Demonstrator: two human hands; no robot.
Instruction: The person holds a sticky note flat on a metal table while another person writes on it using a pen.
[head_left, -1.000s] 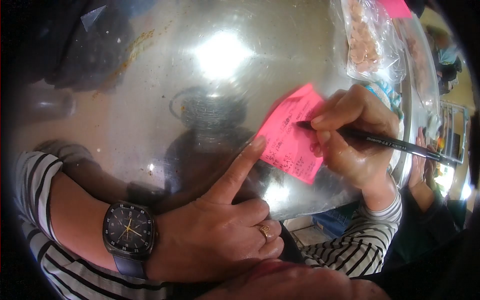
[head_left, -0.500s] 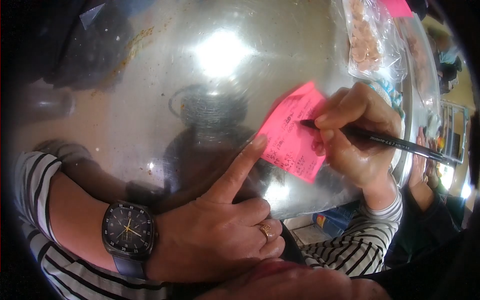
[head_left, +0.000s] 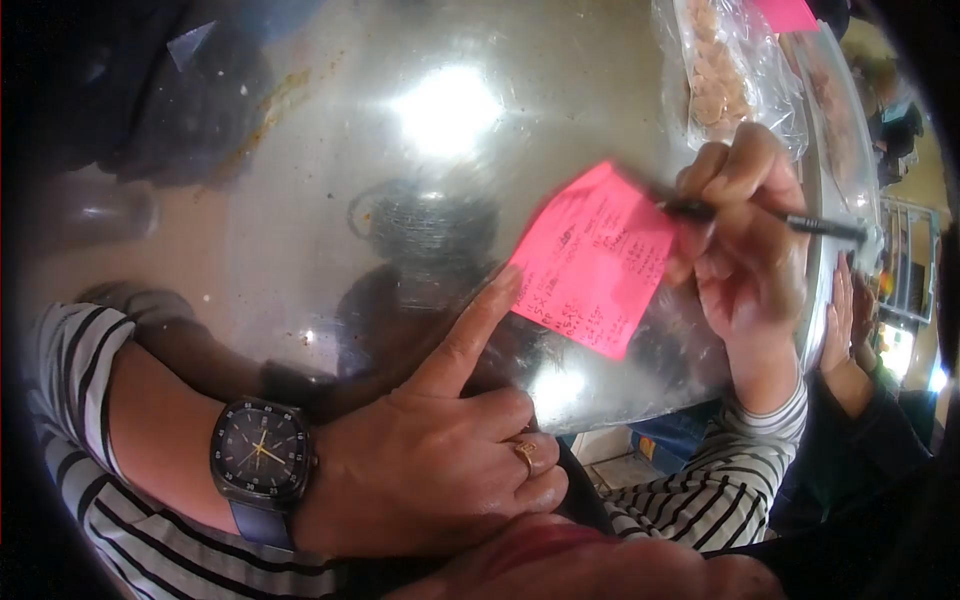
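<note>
A pink note [head_left: 590, 265] covered in dark handwriting lies on the shiny metal table [head_left: 270, 210]. My left hand [head_left: 440, 450], with a ring and a black watch [head_left: 262, 450] at the wrist, presses its outstretched index finger on the note's left edge; the other fingers are curled. At the note's right side, my right hand [head_left: 745, 235] grips a black pen [head_left: 825, 228] between thumb and fingers. The pen's tip is near the note's upper right edge, blurred; whether it touches the paper cannot be told.
Clear plastic bags with pinkish-brown pieces [head_left: 718, 85] lie at the upper right, near another pink paper [head_left: 785, 14]. Beyond the table's right edge is another person's hand [head_left: 840, 320] with a dark sleeve. A piece of clear plastic [head_left: 190, 45] is at the upper left.
My right hand has moved right and slightly up with the pen, off the note's middle, uncovering more writing. My left hand stays nearly in place.
</note>
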